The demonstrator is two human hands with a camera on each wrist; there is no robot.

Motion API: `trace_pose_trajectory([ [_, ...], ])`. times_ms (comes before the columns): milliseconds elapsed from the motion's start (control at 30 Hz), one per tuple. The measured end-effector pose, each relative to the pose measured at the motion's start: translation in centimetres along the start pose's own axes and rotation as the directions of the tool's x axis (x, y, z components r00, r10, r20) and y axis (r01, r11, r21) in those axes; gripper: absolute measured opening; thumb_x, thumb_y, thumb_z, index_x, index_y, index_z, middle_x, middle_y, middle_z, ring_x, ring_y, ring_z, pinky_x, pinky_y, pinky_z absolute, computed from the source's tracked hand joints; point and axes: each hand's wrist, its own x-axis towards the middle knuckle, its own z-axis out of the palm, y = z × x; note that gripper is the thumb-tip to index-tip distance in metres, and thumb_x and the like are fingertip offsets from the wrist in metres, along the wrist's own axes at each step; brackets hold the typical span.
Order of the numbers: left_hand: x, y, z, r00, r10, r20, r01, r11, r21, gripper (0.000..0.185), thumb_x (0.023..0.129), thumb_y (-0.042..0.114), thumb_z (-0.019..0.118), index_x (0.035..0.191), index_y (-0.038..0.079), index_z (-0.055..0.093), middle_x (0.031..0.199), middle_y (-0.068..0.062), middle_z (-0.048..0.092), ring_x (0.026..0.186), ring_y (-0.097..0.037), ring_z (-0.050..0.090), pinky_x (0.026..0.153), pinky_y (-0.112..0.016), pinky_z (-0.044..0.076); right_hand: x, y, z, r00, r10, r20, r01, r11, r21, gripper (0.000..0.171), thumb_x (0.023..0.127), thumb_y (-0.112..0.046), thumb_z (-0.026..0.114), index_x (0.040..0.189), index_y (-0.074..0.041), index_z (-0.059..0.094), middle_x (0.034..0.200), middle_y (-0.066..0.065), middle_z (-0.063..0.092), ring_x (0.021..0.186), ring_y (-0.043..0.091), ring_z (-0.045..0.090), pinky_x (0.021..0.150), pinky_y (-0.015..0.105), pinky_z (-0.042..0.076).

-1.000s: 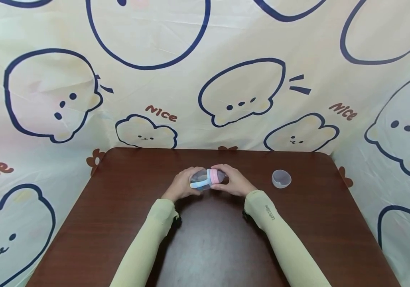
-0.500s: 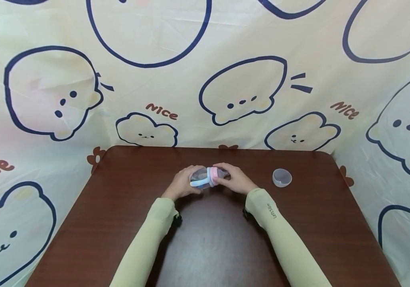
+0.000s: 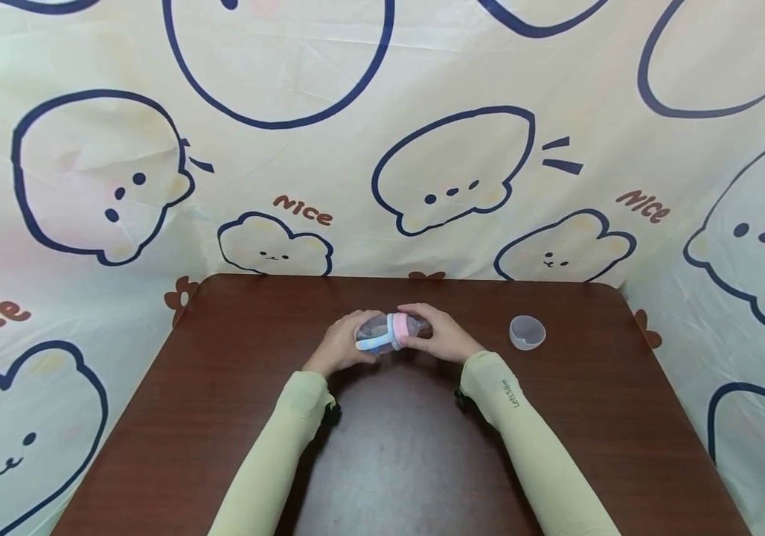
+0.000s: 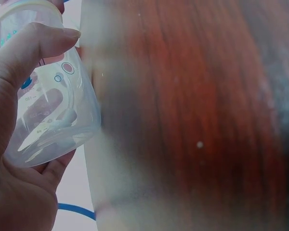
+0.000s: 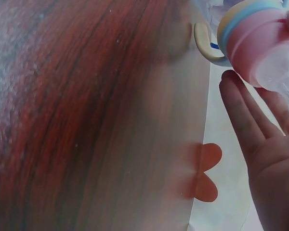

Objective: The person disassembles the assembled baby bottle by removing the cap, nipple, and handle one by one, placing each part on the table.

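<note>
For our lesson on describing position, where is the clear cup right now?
In the head view, the cup sits on the right of the table, toward the far edge, with the right hand and bottle to its left.

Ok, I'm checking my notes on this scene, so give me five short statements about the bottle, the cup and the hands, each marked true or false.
1. The left hand holds the bottle. True.
2. The clear cup is on the table, to the right of the right hand. True.
3. The bottle stands upright on the table. False: it is held tipped sideways, its teat pointing toward the right hand.
4. The ring next to the teat is pink. True.
5. The cup covers the teat. False: the teat is bare and the cup is apart from it.
</note>
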Motion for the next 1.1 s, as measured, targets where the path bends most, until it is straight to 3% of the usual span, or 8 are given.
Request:
trace_pose_trajectory([
  [367, -0.03, -0.13, 0.10, 1.000, 0.020, -0.009, -0.020, 1.000, 0.009, 0.084, 0.062, 0.011, 0.099, 0.136, 0.024, 0.063, 0.122, -0.004, 0.067, 0.109, -0.025, 0.060, 0.097, -0.050, 0.050, 0.27, 0.16, 0.52, 1.000, 0.018, -0.019, -0.018, 0.999, 0.031, 0.053, 0.100, -0.040, 0.068, 0.148, -0.023, 0.054, 0.146, 0.005, 0.059, 0.130, 0.028, 0.059, 0.110, 0.050, 0.048],
  [1100, -0.13, 0.26, -0.05, 1.000, -0.012, 0.000, 0.012, 1.000, 0.006, 0.084, 0.063, 0.011, 0.099, 0.137, 0.025, 0.062, 0.123, -0.004, 0.067, 0.111, -0.027, 0.059, 0.099, -0.051, 0.049, -0.04, 0.14, 0.02, 1.000, -0.009, -0.005, 0.010, 0.999, 0.037, 0.063, 0.092, -0.043, 0.078, 0.149, -0.031, 0.053, 0.147, -0.001, 0.056, 0.127, 0.023, 0.054, 0.110, 0.048, 0.048],
])
